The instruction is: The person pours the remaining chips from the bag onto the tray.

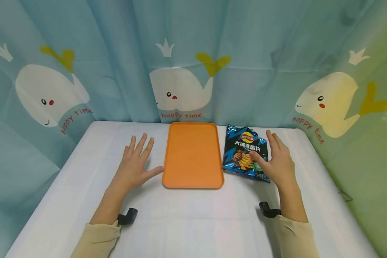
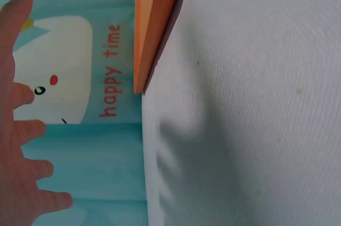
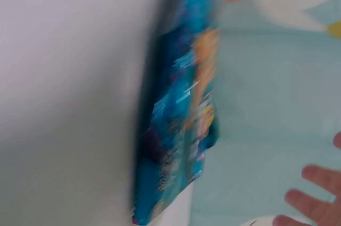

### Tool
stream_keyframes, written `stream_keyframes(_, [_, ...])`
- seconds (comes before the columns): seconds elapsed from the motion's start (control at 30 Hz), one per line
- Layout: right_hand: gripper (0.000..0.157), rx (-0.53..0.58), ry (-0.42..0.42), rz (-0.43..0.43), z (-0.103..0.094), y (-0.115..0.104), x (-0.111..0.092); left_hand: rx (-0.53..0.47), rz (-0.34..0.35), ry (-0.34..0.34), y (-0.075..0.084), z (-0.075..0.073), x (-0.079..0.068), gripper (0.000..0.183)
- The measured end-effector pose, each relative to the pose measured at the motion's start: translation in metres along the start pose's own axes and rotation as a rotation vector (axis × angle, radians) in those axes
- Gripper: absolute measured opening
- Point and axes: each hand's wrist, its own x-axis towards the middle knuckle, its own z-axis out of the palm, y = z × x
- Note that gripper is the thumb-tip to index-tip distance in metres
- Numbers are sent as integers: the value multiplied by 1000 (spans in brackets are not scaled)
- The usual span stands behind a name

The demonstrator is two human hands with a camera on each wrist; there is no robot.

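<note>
An orange tray (image 1: pixel 193 156) lies flat at the back middle of the white table. Just right of it is a blue and black bag of potato chips (image 1: pixel 235 152), also lying on the table. My left hand (image 1: pixel 133 166) hovers left of the tray with fingers spread and holds nothing; its thumb comes near the tray's left edge. Over the right side of the bag, my right hand (image 1: pixel 277 161) is held with fingers straight and thumb apart, and it grips nothing. In the right wrist view the bag (image 3: pixel 178 109) appears blurred, with the fingers (image 3: pixel 314 204) off to its right.
A blue-green curtain (image 1: pixel 122 71) printed with white whales hangs behind the table and along both sides. The white table (image 1: pixel 193 222) stretches toward me. Each wrist wears a black camera mount, the left one (image 1: pixel 128 216) and the right one (image 1: pixel 269 210).
</note>
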Motion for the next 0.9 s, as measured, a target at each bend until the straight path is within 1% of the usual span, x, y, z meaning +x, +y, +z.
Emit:
stream_keyframes(0.07, [92,5,7,26,0,4,-3,-7,0,-22,2,2,1,104])
stream_keyframes(0.2, [89,-10,5,29,1,5,-4,-12,-4,-79,5,6,2,104])
stream_keyframes(0.43, [93,-61,-81,58,3,1,-5,-23,-9,-204,9,18,-1,105])
stream_keyframes(0.5, [93,-71,-107,72,4,2,-5,-26,-8,-232,10,20,-3,105])
stream_keyframes(0.63, [94,-84,-168,97,7,3,-6,-38,-30,-294,13,21,-7,105])
stream_keyframes(0.73, [93,-86,-185,99,9,5,-5,-37,-46,-325,15,22,-9,105])
stream_keyframes(0.9, [92,-84,-202,108,11,8,-3,-51,-39,-331,17,26,-9,106])
